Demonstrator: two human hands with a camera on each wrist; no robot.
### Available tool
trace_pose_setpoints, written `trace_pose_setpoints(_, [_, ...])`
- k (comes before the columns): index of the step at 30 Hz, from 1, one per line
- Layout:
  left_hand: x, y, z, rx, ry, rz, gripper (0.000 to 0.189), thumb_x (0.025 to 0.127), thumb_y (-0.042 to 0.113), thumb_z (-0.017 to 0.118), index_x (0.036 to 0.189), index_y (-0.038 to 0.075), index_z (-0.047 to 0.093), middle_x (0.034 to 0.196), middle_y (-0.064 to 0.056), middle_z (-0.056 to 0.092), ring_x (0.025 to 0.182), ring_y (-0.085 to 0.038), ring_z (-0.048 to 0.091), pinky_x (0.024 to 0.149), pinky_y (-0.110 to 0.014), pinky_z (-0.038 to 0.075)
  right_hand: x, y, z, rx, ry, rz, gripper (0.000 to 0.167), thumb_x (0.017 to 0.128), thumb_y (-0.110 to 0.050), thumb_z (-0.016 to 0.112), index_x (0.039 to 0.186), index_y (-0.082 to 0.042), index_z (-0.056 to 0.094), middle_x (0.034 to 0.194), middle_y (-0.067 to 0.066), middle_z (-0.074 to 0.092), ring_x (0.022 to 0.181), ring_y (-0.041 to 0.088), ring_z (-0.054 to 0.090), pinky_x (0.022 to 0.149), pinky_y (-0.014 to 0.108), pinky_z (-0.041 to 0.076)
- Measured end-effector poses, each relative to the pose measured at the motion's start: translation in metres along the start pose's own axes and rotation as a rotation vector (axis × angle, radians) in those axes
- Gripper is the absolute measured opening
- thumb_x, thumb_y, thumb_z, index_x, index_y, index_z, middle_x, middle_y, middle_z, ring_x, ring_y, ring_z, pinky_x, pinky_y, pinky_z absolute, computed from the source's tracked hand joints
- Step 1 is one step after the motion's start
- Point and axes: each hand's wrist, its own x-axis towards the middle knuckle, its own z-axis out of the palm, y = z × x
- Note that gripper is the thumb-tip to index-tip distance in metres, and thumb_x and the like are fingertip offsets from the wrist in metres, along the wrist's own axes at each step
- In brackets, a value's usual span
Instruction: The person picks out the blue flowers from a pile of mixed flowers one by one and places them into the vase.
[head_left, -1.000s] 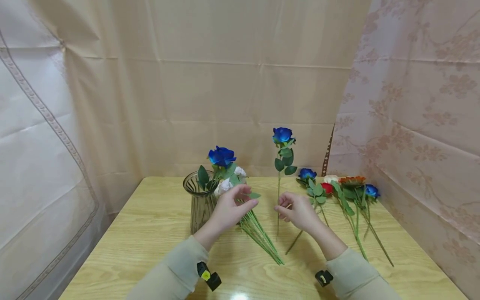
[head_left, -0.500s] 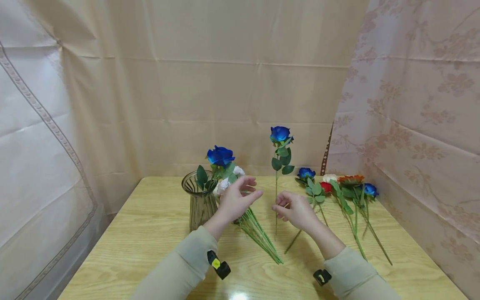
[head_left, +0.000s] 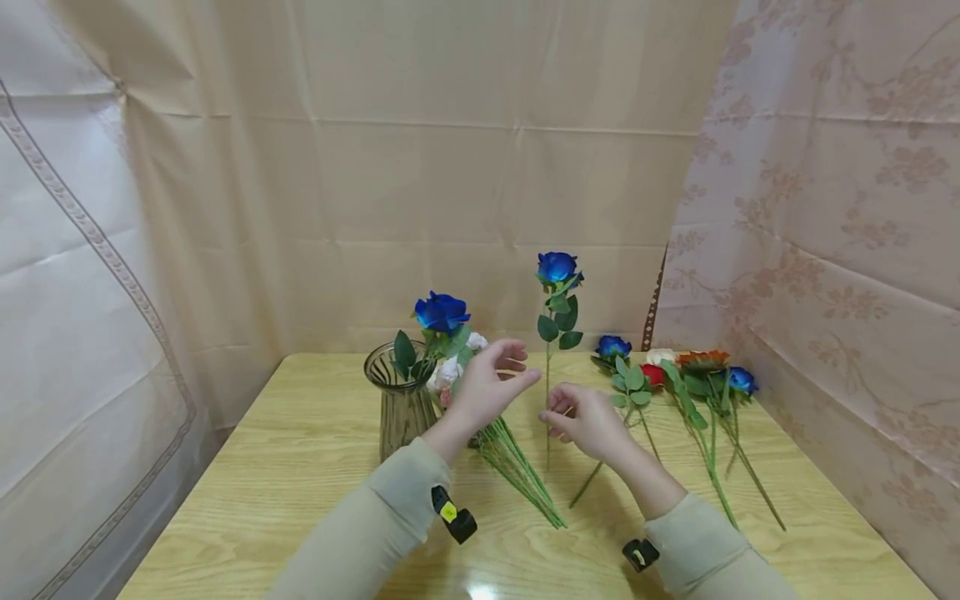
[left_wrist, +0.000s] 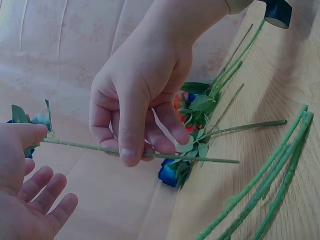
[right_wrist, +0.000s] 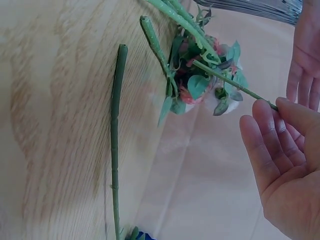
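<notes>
My right hand [head_left: 588, 423] pinches the stem of a blue rose [head_left: 557, 268] between thumb and fingers and holds it upright. In the left wrist view this stem [left_wrist: 210, 159] reaches past the right hand's fingertips. My left hand [head_left: 489, 387] is beside the stem with its fingers loosely spread; its fingers [left_wrist: 55, 192] hold nothing. Left of it stands a ribbed smoky glass vase [head_left: 405, 417]. Another blue rose [head_left: 441, 312] shows above the vase's rim, its leaves overlapping the mouth. White and pink flowers [head_left: 447, 375] lie beside the vase, partly hidden by my left hand.
Green stems [head_left: 525, 475] of the white and pink bunch stretch toward the front of the wooden table [head_left: 285, 500]. On the right lie a blue rose [head_left: 613, 347], a red flower [head_left: 653, 375], an orange flower [head_left: 703, 361] and another blue rose [head_left: 742, 381]. A beige curtain [head_left: 450, 183] hangs behind.
My left hand has moved right and slightly up, toward the upright blue rose. The right hand still pinches the stem, and the rose has shifted slightly left.
</notes>
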Motion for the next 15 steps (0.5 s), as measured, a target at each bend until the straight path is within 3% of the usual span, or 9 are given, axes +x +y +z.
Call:
trace_pose_setpoints(8, [0.006, 0.001, 0.008, 0.016, 0.023, 0.013, 0.041, 0.094, 0.023, 0.077, 0.13, 0.009, 0.063, 0.113, -0.004, 0.069, 0.101, -0.02, 0.068, 0.088, -0.036, 0.058, 0.0, 0.001, 0.002, -0.008, -0.008, -0.026, 0.012, 0.093, -0.008, 0.075, 0.094, -0.007, 0.064, 0.083, 0.002, 0.069, 0.069, 0.03, 0.071, 0.056, 0.03, 0.06])
trace_pose_setpoints(15, [0.009, 0.001, 0.013, 0.033, 0.051, 0.003, 0.03, 0.094, 0.024, 0.076, 0.119, 0.009, 0.068, 0.104, -0.001, 0.071, 0.096, -0.017, 0.067, 0.081, -0.033, 0.058, 0.0, -0.001, 0.003, -0.006, -0.003, -0.044, 0.012, 0.093, -0.008, 0.075, 0.094, -0.006, 0.064, 0.082, 0.003, 0.069, 0.068, 0.032, 0.071, 0.055, 0.033, 0.06])
